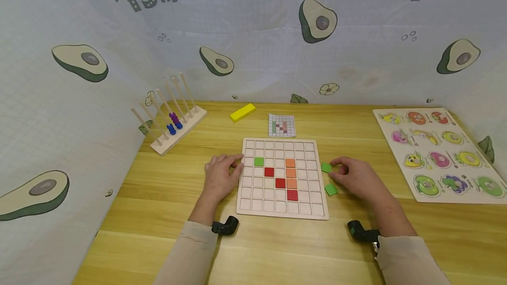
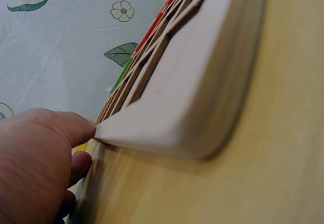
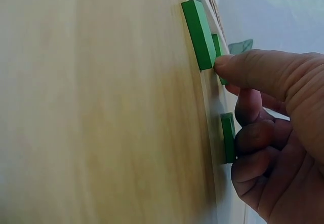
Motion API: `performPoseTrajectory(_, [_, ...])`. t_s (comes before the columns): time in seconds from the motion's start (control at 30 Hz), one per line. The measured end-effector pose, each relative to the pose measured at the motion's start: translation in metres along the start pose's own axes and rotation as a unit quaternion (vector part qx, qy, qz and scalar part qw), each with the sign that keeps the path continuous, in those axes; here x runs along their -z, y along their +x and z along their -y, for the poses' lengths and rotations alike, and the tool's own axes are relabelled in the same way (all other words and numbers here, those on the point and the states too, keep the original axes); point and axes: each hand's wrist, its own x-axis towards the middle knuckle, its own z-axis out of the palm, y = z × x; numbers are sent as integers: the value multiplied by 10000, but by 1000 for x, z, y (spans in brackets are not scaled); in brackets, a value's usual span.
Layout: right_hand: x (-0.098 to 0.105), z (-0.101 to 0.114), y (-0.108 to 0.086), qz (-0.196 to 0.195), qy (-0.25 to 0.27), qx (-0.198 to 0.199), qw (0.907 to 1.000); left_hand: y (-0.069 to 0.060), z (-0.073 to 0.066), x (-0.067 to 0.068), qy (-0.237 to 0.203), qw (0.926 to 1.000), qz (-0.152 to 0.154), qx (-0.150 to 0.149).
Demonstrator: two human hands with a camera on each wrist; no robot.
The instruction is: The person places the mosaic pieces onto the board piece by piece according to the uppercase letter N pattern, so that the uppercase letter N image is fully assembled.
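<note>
The square wooden grid board (image 1: pixel 256 205) (image 2: pixel 172 127) holds one green tile (image 1: pixel 259 162), red tiles (image 1: pixel 280 183) and orange tiles (image 1: pixel 291 173) in its cells. My left hand (image 1: pixel 222 177) (image 2: pixel 35 158) touches the board's left edge with thumb and index finger, fingers relaxed. Beside the right edge, my right hand (image 1: pixel 354 177) (image 3: pixel 288 117) pinches a green tile (image 1: pixel 326 167) (image 3: pixel 217 46) between thumb and index finger. Another green tile (image 1: pixel 331 189) (image 3: pixel 200 34) lies nearer the front. A third green tile (image 3: pixel 229 138) shows by the curled fingers in the right wrist view; the hand hides it from the head view.
Behind the board lies a small pattern card (image 1: pixel 281 126), with a yellow block (image 1: pixel 243 112) to its left. A peg rack (image 1: pixel 179 132) with blue and purple pieces stands at the back left. A fruit picture board (image 1: pixel 439 155) lies at the right. A patterned cloth hangs behind.
</note>
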Motion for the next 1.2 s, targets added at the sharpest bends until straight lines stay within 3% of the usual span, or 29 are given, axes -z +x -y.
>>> performPoseTrajectory(0.63, [5, 11, -4, -207, -189, 310, 9991, 0, 0, 1, 8, 10000, -24, -46])
performPoseTrajectory(1.2, [-20, 60, 3, 216, 246, 696, 9970, 0, 0, 0, 46, 10000, -54, -37])
